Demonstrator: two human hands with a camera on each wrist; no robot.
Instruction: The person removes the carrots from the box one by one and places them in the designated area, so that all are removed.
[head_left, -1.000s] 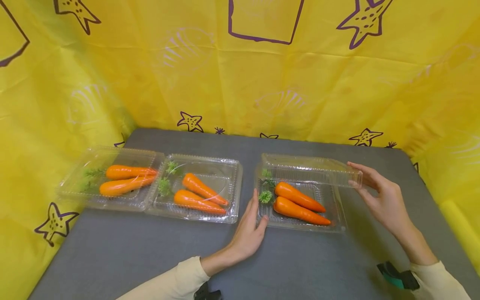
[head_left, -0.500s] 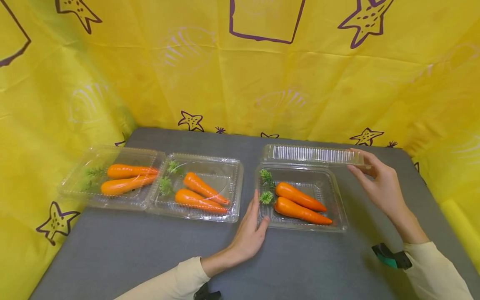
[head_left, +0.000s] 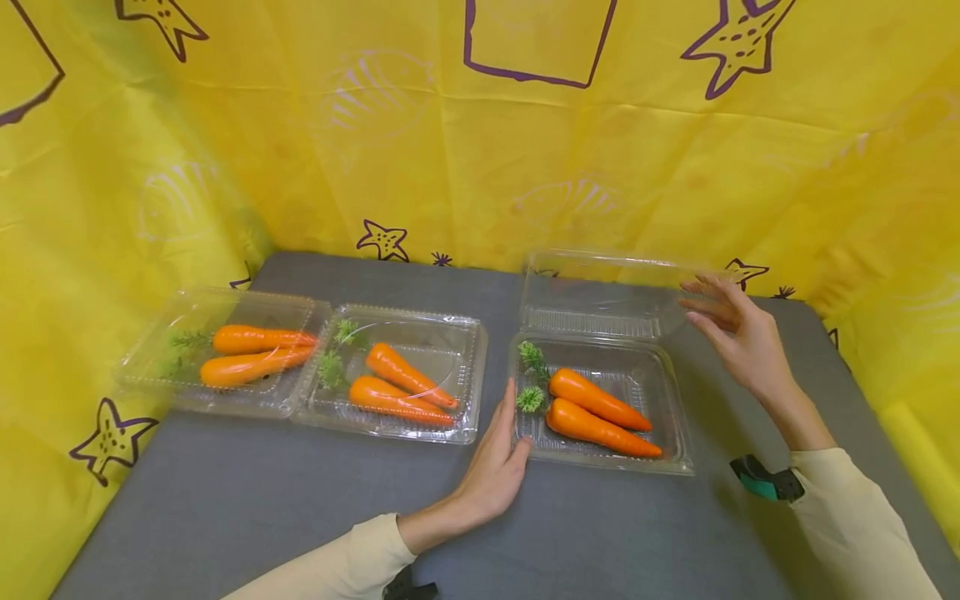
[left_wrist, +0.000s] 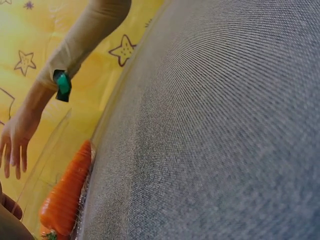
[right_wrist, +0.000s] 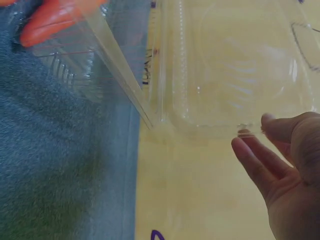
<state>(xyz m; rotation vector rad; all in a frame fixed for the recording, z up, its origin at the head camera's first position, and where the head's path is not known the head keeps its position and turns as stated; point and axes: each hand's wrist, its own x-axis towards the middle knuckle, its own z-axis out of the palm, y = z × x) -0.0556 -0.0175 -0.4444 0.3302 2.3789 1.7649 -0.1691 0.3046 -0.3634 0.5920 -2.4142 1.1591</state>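
In the head view, a clear plastic clamshell container [head_left: 678,417] lies with two carrots [head_left: 600,429] in its base, their green tops [head_left: 531,398] at the left. Its hinged lid [head_left: 600,283] stands raised and tilted back at the rear. My left hand [head_left: 491,475] rests straight-fingered along the base's left wall, thumb at the near left corner. At the lid's right edge is my right hand [head_left: 738,337], fingers extended. The right wrist view has its thumb and fingertips [right_wrist: 240,145] apart, right at the lid's edge. The left wrist view shows that hand's fingers straight and spread.
Left of my left hand stands a closed clear container [head_left: 468,417] with two carrots inside. Another such container [head_left: 150,392] with two carrots adjoins it further left. All stand on a grey cloth-covered table [head_left: 600,533], with a yellow patterned curtain [head_left: 480,167] behind and at both sides.
The lid has swung up and back from partly over the carrots. My right hand has moved with it, back and slightly left, its fingers straightening. My left hand has stayed at the base.
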